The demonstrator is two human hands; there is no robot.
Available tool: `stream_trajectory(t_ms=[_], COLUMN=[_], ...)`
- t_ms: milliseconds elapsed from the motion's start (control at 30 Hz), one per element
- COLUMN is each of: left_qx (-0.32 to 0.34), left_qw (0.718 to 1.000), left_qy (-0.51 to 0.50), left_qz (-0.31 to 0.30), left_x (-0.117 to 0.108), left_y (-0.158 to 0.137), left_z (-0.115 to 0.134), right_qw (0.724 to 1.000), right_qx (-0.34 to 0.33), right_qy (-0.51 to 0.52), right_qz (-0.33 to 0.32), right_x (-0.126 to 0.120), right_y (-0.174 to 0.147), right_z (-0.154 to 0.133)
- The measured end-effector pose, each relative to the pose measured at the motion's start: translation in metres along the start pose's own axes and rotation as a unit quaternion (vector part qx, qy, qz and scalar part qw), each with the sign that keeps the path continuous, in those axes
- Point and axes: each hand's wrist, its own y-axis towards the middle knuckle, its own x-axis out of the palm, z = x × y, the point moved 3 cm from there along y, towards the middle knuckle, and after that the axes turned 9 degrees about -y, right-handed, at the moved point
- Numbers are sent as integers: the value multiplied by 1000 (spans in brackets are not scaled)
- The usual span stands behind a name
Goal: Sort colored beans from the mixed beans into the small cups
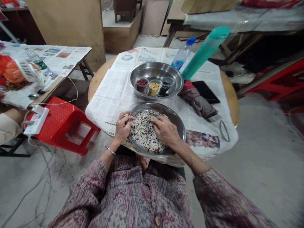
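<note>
So the main thing that worried me here was the steel pan (177,122) in the middle of the frame, because it sat right at the lower edge of the round worktop (98,77), just above the person's lap. All the mixed grains (143,131) (mostly white, with yellow, red and dark bits) were lying in it. The left hand (123,126) was at the pan's left rim with fingers loosely bent; couldn't tell if that grip was pinching anything or just resting. The right hand (165,128) had its fingers curled partway with the tips down in the grains, and whether it had hold of a single one I honestly couldn't say. My guess: leaning too hard on that near rim could've tipped the pan, and a brisk flick could've sent grains onto the newspaper (111,91). The other risk was mix-ups. The upper bowl (147,70) stood just beyond, holding a red cup (142,83), a yellow cup (155,86) and a dark cup (166,85) close together, so a sloppy drop could've landed a bean in the wrong one, and a bumped cup might've tipped over.
</note>
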Motion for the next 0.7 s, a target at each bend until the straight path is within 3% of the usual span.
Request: stream_trajectory(t_ms=[133,267,400,500,600,700], left_qx=[1,3,0,-3,-2,0], left_qw=[1000,1000,1000,1000,1000,1000], left_qy=[4,2,-4,-5,-5,-9], left_qz=[-2,-2,0,2,4,7], left_x=[-1,-1,-1,0,0,0], left_y=[0,1,1,1,1,1], left_z=[-1,1,1,0,-2,-3], right_qw=[999,985,965,977,997,999], right_qx=[-27,-156,-233,-189,-74,32], right_qy=[12,60,93,62,11,-29], right_qz=[18,-30,-78,-74,-19,23], right_x=[2,-1,-10,-14,-15,-13], right_y=[14,12,-6,-17,-21,-20], right_z=[-21,-53,-47,-16,17,29])
